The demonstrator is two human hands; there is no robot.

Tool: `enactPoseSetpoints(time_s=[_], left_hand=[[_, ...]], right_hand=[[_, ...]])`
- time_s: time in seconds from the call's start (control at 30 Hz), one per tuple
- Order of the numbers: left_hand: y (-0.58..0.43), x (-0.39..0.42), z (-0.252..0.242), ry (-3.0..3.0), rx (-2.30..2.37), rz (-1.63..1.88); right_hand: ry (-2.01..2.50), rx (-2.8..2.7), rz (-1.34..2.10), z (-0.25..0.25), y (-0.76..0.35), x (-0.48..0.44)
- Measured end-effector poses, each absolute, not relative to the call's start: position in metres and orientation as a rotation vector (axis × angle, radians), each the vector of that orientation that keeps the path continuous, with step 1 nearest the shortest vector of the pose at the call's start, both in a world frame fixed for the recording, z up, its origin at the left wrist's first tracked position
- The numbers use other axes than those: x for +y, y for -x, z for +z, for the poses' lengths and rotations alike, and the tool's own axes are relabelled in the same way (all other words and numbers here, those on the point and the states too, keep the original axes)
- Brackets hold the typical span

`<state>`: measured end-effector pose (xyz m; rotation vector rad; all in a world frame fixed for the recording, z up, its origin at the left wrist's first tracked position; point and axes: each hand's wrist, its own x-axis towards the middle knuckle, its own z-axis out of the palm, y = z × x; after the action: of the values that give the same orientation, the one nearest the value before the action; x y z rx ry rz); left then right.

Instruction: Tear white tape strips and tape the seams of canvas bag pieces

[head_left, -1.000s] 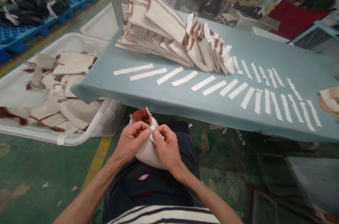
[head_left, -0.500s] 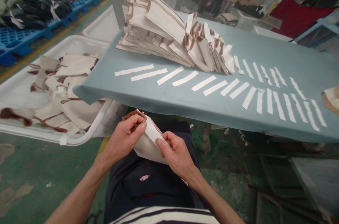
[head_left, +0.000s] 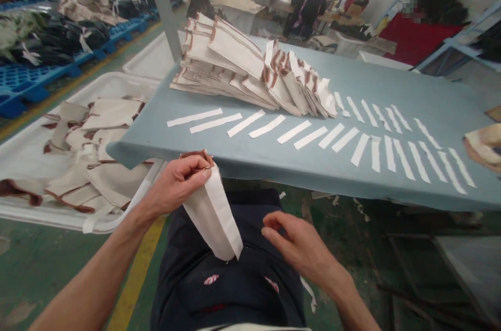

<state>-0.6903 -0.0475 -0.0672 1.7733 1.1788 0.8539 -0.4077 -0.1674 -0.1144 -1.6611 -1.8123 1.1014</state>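
My left hand [head_left: 178, 182] pinches the brown-trimmed top of a cream cloth pouch [head_left: 213, 213], which hangs down over my lap just below the table's front edge. To the right of the pouch, my right hand [head_left: 301, 247] hovers with its fingers apart and nothing in them. On the blue-grey table [head_left: 430, 91] lies a long row of white paper strips [head_left: 309, 138]. Behind the strips sits a fanned stack of similar pouches [head_left: 242, 67].
A white tub [head_left: 23, 143] at the left holds several loose pouches [head_left: 97, 148]. Another pouch [head_left: 483, 145] lies at the table's right edge. Blue pallets with dark goods stand at far left. People sit beyond the table. A pole [head_left: 158, 2] rises by the table's left corner.
My right hand has let go of the pouch and dropped away to the right. My left hand has lifted the pouch up and left, so it now hangs unfolded.
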Motion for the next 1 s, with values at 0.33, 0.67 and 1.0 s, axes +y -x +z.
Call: enactPoseSetpoints(time_s=[0.33,0.67,1.0], left_hand=[[0.678,-0.066,-0.030,-1.919,1.051,0.692],[0.674,-0.060,-0.042,-1.932,1.001,0.652],[0.677,-0.062,-0.047,-1.872,1.037,0.733]], right_hand=[[0.761,-1.938,0.891,-0.067,0.449,-0.058],[0.734,-2.240,0.788,-0.058,0.450,-0.044],[0.867,-2.188,0.895,-0.055,0.447,-0.051]])
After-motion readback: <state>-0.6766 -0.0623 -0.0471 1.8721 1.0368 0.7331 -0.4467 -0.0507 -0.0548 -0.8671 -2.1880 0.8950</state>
